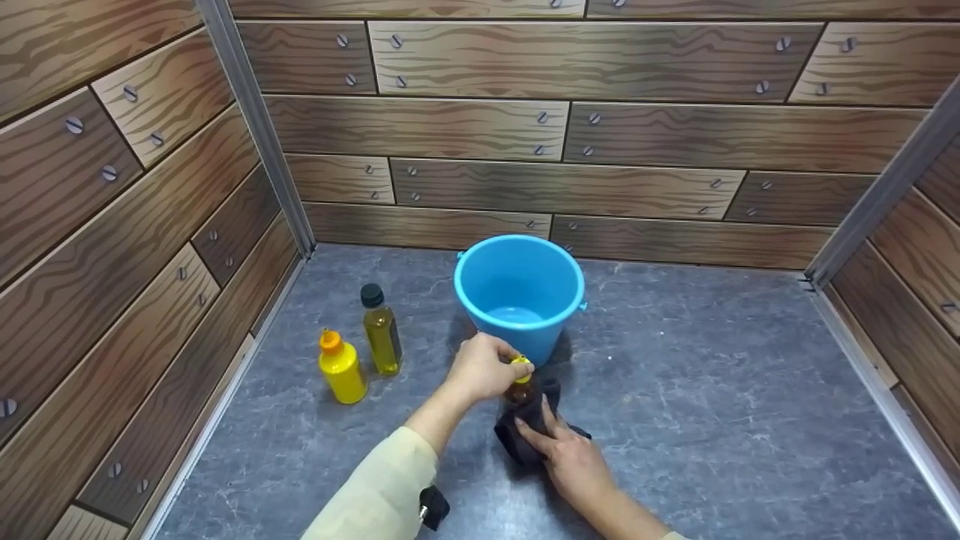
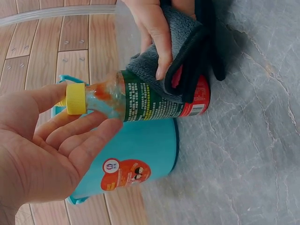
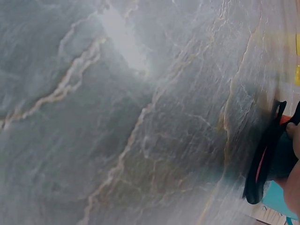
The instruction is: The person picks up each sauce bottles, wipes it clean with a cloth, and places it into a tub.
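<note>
My left hand (image 1: 480, 367) pinches the yellow cap (image 2: 76, 99) of a sauce bottle (image 2: 150, 101), thumb on one side and fingers on the other. The bottle stands upright on the floor just in front of the blue bucket (image 1: 525, 341); it has a clear neck with reddish sauce smears and a green and red label. Against the bottle's lower body, my right hand (image 1: 574, 457) holds a folded dark grey cloth (image 2: 183, 35) with black edging, fingers spread over it. At the right edge of the right wrist view, the cloth (image 3: 263, 164) shows partly.
Left of the bucket stand a yellow squeeze bottle (image 1: 343, 373) with an orange cap and a dark-capped oil bottle (image 1: 384, 339). Wood-patterned walls (image 1: 480, 131) enclose the grey marbled floor (image 1: 712, 390) at the back and both sides.
</note>
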